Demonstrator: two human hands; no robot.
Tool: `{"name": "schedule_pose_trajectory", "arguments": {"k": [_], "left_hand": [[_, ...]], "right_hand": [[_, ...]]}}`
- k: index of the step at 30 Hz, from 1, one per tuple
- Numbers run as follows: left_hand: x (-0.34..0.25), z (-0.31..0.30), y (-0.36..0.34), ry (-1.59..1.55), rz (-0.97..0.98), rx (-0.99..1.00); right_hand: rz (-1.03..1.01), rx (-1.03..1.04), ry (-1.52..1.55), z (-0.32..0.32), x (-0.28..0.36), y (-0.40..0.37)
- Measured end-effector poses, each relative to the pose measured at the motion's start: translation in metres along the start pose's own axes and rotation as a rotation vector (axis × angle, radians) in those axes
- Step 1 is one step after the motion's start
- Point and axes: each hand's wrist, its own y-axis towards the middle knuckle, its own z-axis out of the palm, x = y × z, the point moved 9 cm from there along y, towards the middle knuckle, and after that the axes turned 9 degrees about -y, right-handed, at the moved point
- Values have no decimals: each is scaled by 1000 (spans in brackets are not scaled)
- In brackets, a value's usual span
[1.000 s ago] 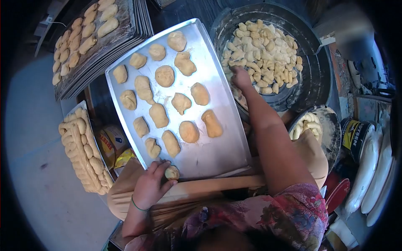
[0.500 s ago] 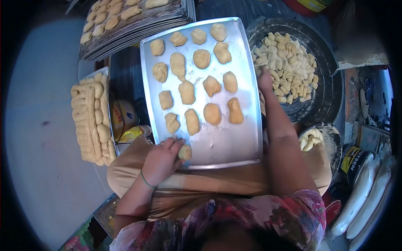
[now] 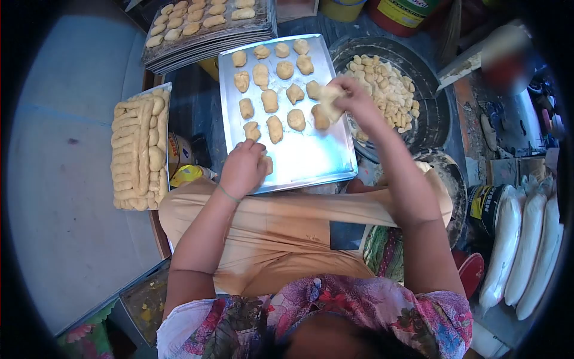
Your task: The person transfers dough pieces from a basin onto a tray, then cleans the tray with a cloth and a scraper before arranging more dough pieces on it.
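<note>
A silver metal tray (image 3: 311,161) lies across my lap with several dough pieces (image 3: 296,119) set in rows. At its lower left edge, my left hand (image 3: 244,167) is closed around a small dough piece (image 3: 266,165). Above the tray's right side, my right hand (image 3: 353,100) holds a pale dough lump (image 3: 330,103), blurred by motion. A round dark pan (image 3: 427,96) of small floured dough pieces (image 3: 382,87) stands to the right of the tray.
A tray of long dough rolls (image 3: 140,155) is at the left. Stacked trays (image 3: 209,42) bearing dough pieces stand at the upper left. A dark tub (image 3: 487,206) and long white plastic-wrapped packs (image 3: 503,254) are at the right. Buckets (image 3: 402,13) stand at the back.
My right hand has moved from the pan's edge to above the tray and now holds a dough lump. The left hand remains at the tray's lower left. The view has shifted.
</note>
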Motion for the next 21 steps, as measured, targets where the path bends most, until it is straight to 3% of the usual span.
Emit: {"name": "schedule_pose_trajectory", "arguments": {"k": [1,2,4,5,6,8,11,14,15,17,18,20,21], "left_hand": [[-1,-5,1,-55,-1,-55],[0,-4,2,-69,1,-63],[3,-2,3,-96,-3,-73],[5,4,0,-74,-33,-9],[6,12,-2,-53,-64,55],[11,20,-7,-60,-122,139],[18,31,-10,-106,-199,230],[16,33,-10,25,-60,116],[4,24,-9,25,-4,49],[-27,8,-9,23,100,-79],[-29,17,-6,21,117,-39],[-32,36,3,19,158,37],[-39,33,5,58,201,-33]], "right_hand": [[148,119,119,35,-11,-17],[78,226,198,68,-16,-28],[224,319,257,117,-39,-55],[156,412,292,141,-65,-58],[47,437,-128,146,-66,-64],[-65,290,-345,142,-64,-64],[18,191,-272,120,-52,-67],[179,425,55,112,-56,-68],[146,428,119,104,-50,-64],[56,275,93,88,-55,-47],[14,198,83,82,-52,-44],[-14,141,-321,76,-48,-47],[-57,94,-486,78,-48,-48]]}}
